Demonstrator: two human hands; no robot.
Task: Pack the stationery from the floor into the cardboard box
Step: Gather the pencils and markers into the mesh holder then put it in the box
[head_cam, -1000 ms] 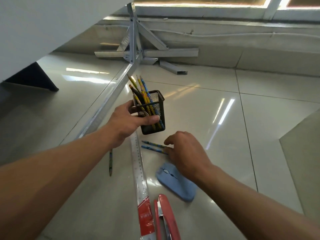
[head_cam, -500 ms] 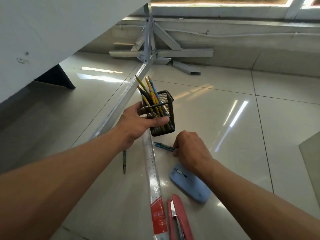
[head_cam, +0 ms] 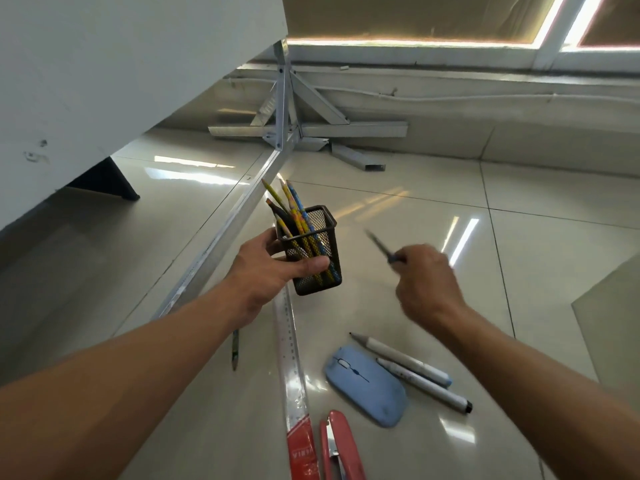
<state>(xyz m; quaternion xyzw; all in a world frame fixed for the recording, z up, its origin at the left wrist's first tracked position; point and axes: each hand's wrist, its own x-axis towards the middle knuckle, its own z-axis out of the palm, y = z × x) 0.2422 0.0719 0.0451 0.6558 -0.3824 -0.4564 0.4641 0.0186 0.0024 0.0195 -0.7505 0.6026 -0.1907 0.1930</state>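
- Pencils (head_cam: pixel 381 244), blurred, pinched in right hand (head_cam: pixel 427 284), raised above the floor (head_cam: pixel 398 306), just right of mesh holder (head_cam: pixel 313 249).
- Left hand (head_cam: pixel 268 271) wrapped around mesh holder, held off the floor, tilted, coloured pencils inside.
- On floor below hands: ruler (head_cam: pixel 292 368), blue mouse (head_cam: pixel 367 384), two markers (head_cam: pixel 412 370), red stapler (head_cam: pixel 341 448).
- Lone pencil (head_cam: pixel 235 349) left of ruler, partly under left arm.

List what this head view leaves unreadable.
- Pencils in the right hand: motion blur, count unclear.
- Red stapler and ruler: cut by the bottom edge.
- Dark pencil: upper end behind the left hand's wrist.
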